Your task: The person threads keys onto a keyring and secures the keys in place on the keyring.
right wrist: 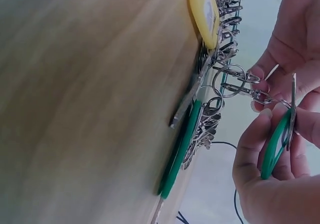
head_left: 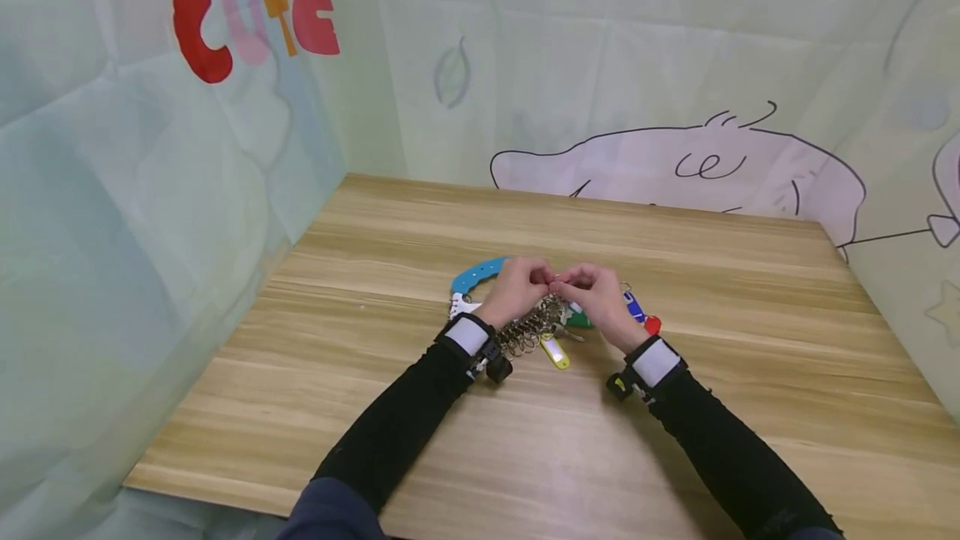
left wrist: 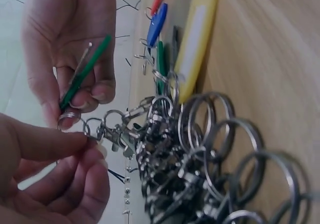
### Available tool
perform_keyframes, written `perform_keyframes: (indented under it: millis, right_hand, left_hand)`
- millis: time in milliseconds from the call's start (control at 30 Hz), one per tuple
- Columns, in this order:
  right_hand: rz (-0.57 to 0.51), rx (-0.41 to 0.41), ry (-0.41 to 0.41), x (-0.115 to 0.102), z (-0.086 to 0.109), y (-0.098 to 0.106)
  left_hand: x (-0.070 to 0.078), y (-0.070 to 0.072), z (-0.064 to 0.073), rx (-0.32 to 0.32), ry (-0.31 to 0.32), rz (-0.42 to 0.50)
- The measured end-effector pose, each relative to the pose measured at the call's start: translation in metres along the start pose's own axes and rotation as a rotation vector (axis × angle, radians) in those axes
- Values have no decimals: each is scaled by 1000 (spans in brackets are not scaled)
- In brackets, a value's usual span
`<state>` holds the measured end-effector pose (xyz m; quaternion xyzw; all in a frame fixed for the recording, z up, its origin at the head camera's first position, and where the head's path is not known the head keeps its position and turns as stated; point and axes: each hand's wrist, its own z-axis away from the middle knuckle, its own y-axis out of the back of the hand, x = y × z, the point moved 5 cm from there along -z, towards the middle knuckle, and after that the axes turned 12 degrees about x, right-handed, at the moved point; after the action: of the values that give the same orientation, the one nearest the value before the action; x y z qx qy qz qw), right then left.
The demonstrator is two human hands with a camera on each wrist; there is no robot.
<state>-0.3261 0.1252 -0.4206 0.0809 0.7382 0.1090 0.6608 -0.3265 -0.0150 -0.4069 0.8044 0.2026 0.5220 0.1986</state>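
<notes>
Both hands meet fingertip to fingertip above a bunch of metal key rings with clasps (head_left: 528, 328) on the table. My left hand (head_left: 513, 290) pinches a small key ring (left wrist: 70, 118) at the end of a short clasp chain (left wrist: 116, 133). My right hand (head_left: 597, 298) holds a green key tag (right wrist: 276, 144) with a metal key (right wrist: 293, 112) beside it, both by the same ring. The key and tag stick out between its fingers. A yellow key tag (head_left: 555, 352) lies below the bunch, close to another green tag (right wrist: 182, 149) and a key (right wrist: 186, 104).
A blue curved handle (head_left: 474, 275) with a white part lies left of the hands, partly covered by the left one. Right of the hands are a blue tag (head_left: 634, 307) and a red tag (head_left: 653, 325). The wooden table (head_left: 360, 273) meets printed cloth walls behind and left.
</notes>
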Motion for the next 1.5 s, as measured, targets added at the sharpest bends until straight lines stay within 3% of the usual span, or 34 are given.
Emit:
perform_keyframes:
  millis: [200,267,433,567,967,1133,1267,1500]
  right_hand:
    - [-2,-19,38,-1,1,-3]
    - [-5,-21,26,-1,1,-3]
    - [-18,-20,-5,0,0,0]
    - [-27,-23,-7,1,1,0]
    - [18,-29,44,0,3,-1]
    - [-23,-26,55,-1,2,-1]
    - [-63,-23,65,0,2,-1]
    - [14,-27,34,-3,2,-1]
  left_hand:
    - [-4,2,1,12,105,21]
    - [-4,1,0,-6,96,9]
    - [-1,0,-1,-52,6,-4]
    - [-1,-1,-1,-50,-21,16]
    - [-5,0,-1,-32,90,46]
    - [-1,0,-2,-55,38,-3]
    - [1,2,-1,-58,21,18]
    - [-3,6,0,-47,124,100]
